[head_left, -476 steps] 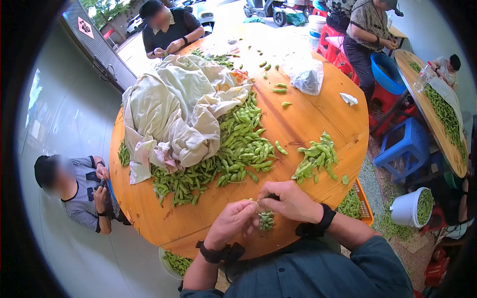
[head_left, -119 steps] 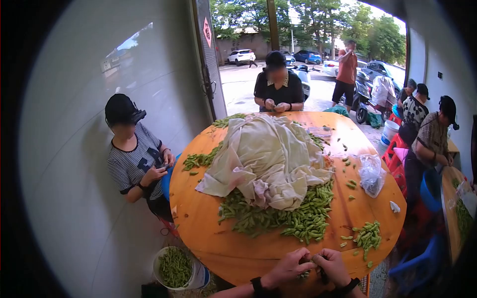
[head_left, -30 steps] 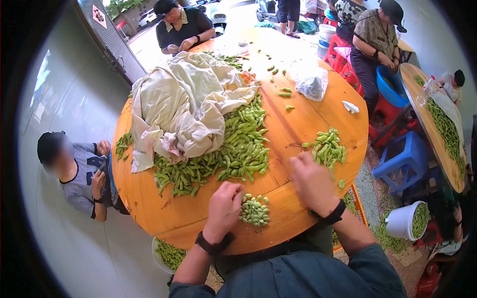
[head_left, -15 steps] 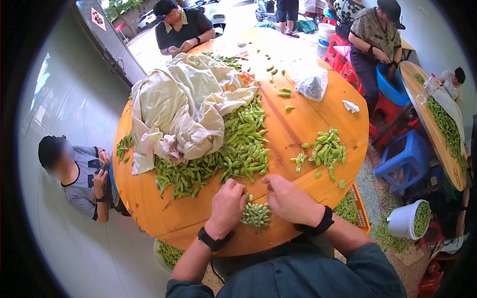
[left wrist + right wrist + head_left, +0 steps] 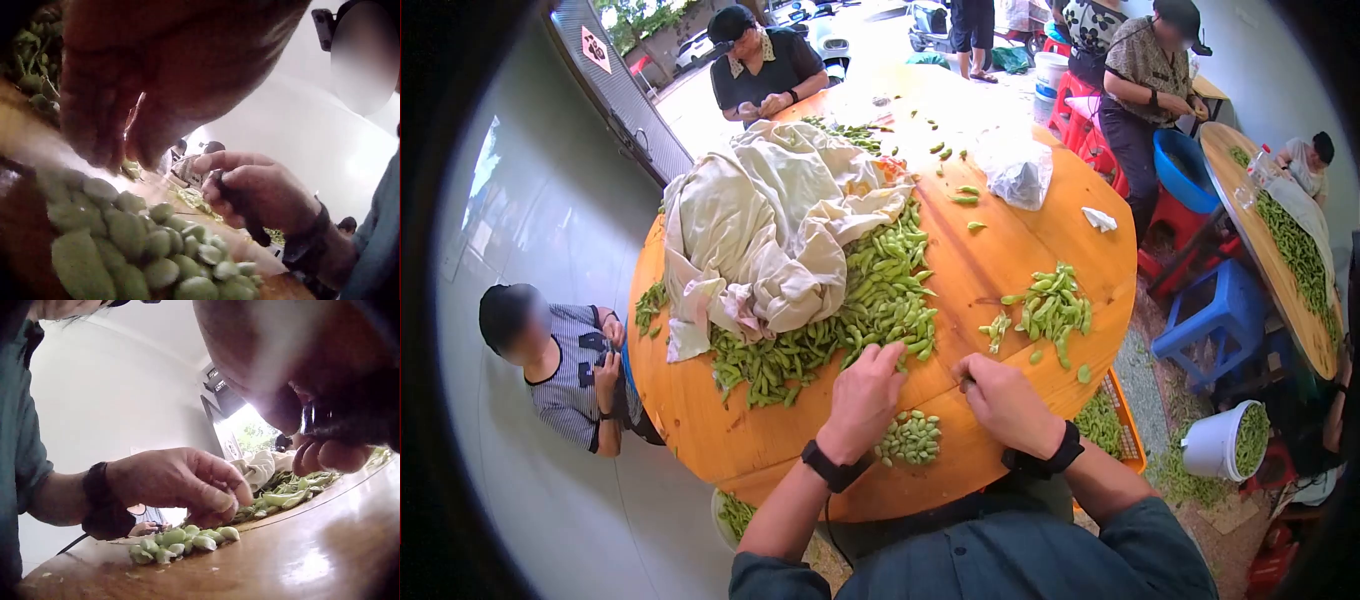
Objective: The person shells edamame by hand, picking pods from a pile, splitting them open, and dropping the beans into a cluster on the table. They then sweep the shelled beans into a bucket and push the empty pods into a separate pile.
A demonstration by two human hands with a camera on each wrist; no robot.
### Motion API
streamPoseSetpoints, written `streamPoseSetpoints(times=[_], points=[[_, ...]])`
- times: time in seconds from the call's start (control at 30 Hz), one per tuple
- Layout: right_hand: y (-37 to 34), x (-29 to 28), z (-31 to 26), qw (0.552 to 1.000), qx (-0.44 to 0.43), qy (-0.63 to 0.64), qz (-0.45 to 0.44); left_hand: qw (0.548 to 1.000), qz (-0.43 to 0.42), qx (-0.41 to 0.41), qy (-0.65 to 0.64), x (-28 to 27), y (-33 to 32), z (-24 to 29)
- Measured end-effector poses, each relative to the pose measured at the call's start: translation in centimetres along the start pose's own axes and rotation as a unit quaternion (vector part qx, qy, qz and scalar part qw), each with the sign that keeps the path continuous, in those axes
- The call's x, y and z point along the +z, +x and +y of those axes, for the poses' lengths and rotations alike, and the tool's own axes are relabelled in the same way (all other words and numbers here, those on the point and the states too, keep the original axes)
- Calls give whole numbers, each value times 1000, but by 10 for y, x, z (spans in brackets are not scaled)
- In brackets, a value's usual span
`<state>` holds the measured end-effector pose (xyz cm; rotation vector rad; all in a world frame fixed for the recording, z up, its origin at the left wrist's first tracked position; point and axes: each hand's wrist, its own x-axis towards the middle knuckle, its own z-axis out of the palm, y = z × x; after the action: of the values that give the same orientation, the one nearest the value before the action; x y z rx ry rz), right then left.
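My left hand [image 5: 865,400] is at the near edge of a heap of green soybean pods [image 5: 890,300], fingers bent down. In the left wrist view a bit of green shows at its fingertips; I cannot tell whether they pinch a pod. Close below lies a small cluster of shelled green beans [image 5: 910,440], seen large in the left wrist view. To the right, above the wooden table [image 5: 970,470], my right hand [image 5: 1005,395] has its fingers curled round a small dark tool [image 5: 240,209]. A shiny edge shows beside its thumb in the right wrist view.
A cream cloth [image 5: 770,220] covers much of the heap. A smaller pod pile [image 5: 1050,305] lies at the right, beyond it a plastic bag [image 5: 1018,175]. An orange crate [image 5: 1128,425] and white bucket [image 5: 1215,445] stand on the floor. Other people sit around.
A second ago my right hand was at the right-hand pod pile; it came back beside the beans, leaving a pale pod piece there. My left hand has moved up from the beans to the heap.
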<state>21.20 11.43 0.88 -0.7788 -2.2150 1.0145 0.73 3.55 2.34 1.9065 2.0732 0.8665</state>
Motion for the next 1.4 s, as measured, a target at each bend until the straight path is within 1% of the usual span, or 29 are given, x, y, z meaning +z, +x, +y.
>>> streamPoseSetpoints(times=[0.03, 0.07, 0.13, 0.17, 0.23, 0.27, 0.33, 0.37, 0.43, 0.47, 0.5, 0.53, 0.57, 0.6, 0.63, 0.67, 0.73, 0.8, 0.83, 0.87, 0.9, 0.93, 1.0, 1.17, 1.23, 1.27, 1.33, 1.37, 1.4], points=[[1, -1, 2, 999, -51, -4, 0, 1000, 13, 7, 6, 1, 6, 3], [1, -2, 1, 999, -51, -5, 2, 1000, 13, 9, 6, 4, 11, 2], [0, -6, -2, 997, -60, -13, -35, 996, -4, 18, 89, 14, 18, -5], [0, -6, -2, 998, -60, -15, -33, 996, -4, 20, 89, 16, 20, -7], [-3, -4, -2, 1000, -11, -1, 7, 989, 25, 43, 138, 16, 24, -10], [-3, -6, -2, 1000, -10, -1, 9, 989, 24, 45, 137, 14, 24, -10], [-2, -11, -5, 999, 20, 25, -6, 987, 79, 63, 122, 6, 23, -4], [-1, -13, -7, 999, 21, 26, -3, 987, 77, 66, 122, 3, 21, -2], [1, -14, -10, 995, 28, 91, -17, 996, 82, 10, 28, -4, 14, 4], [2, -13, -10, 995, 32, 92, -17, 996, 79, 10, 27, -8, 9, 11], [3, -10, -11, 991, 47, 121, -30, 992, 39, -73, -95, -12, 4, 19], [5, -8, -12, 986, 61, 150, -44, 965, 0, -155, -213, -14, -1, 24], [7, -6, -15, 986, 63, 150, -43, 947, -12, -169, -273, -8, -7, 21], [8, -4, -18, 978, 89, 176, -65, 947, -14, -170, -273, -6, -14, 21], [9, -2, -19, 969, 115, 201, -87, 920, -23, -204, -335, -3, -20, 22], [8, 0, -17, 969, 116, 201, -87, 887, -31, -236, -395, -1, -23, 24], [6, 6, -11, 948, 151, 263, -96, 877, -32, -249, -410, -4, -26, 31], [6, 5, -10, 948, 156, 258, -106, 866, -41, -267, -422, -5, -31, 34], [6, 5, -11, 947, 160, 254, -115, 866, -41, -265, -423, -3, -33, 33], [6, 4, -13, 948, 158, 252, -114, 854, -36, -264, -446, -1, -35, 32], [7, 3, -18, 940, 176, 271, -108, 842, -32, -264, -469, 1, -36, 31], [7, 3, -20, 932, 193, 290, -101, 842, -31, -262, -470, 1, -37, 32], [6, 3, -21, 934, 191, 283, -107, 826, -27, -263, -497, 2, -37, 35], [7, 5, -17, 938, 188, 268, -113, 850, -14, -237, -471, 7, -40, 34], [6, 11, -8, 968, 122, 187, -111, 856, -9, -227, -465, 9, -41, 35], [4, 12, -8, 969, 121, 185, -108, 864, -1, -220, -453, 10, -42, 34], [3, 15, -12, 983, 85, 146, -69, 873, 8, -210, -440, 14, -46, 34], [3, 15, -14, 984, 82, 145, -67, 909, 32, -173, -379, 18, -49, 34], [3, 15, -17, 989, 72, 117, -60, 938, 57, -133, -315, 21, -49, 35]])
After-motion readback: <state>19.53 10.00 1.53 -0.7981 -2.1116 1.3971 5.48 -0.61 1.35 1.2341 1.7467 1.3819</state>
